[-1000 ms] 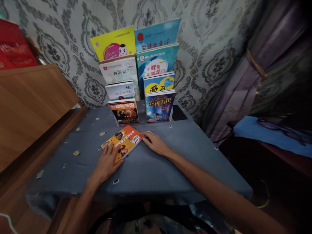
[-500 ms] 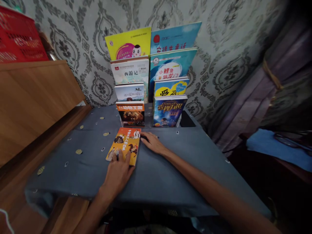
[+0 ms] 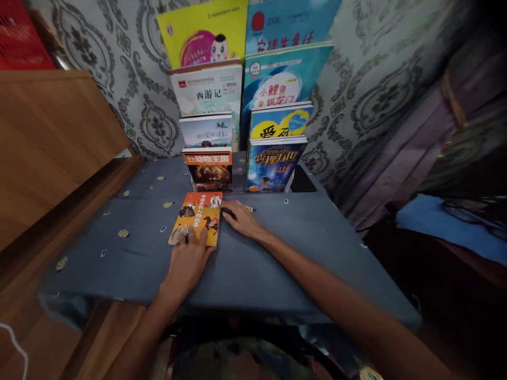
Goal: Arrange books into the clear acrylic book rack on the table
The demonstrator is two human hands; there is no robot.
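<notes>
A small orange book (image 3: 193,209) with drawn figures and white Chinese title characters lies flat on the cloth-covered table (image 3: 253,274). My left hand (image 3: 190,258) rests on its lower part, fingers spread over the cover, a ring on one finger and the thumb by the lower right corner. At the upper right edge of the same book is my right hand (image 3: 243,219), fingers stretched out, fingertips by the edge. Just behind it stand the lion-covered book (image 3: 208,177) and a blue book (image 3: 273,169), the front ones of two upright rows.
Taller books rise behind, among them a yellow one (image 3: 202,26) and a teal one (image 3: 285,79), near the patterned wall. A dark flat object (image 3: 303,179) lies right of the rows. Left is a wooden cabinet (image 3: 59,132); right, a blue cloth (image 3: 435,221) with glasses.
The view has tilted down slightly, so books and table sit higher in the picture. Both hands keep their places at the orange book.
</notes>
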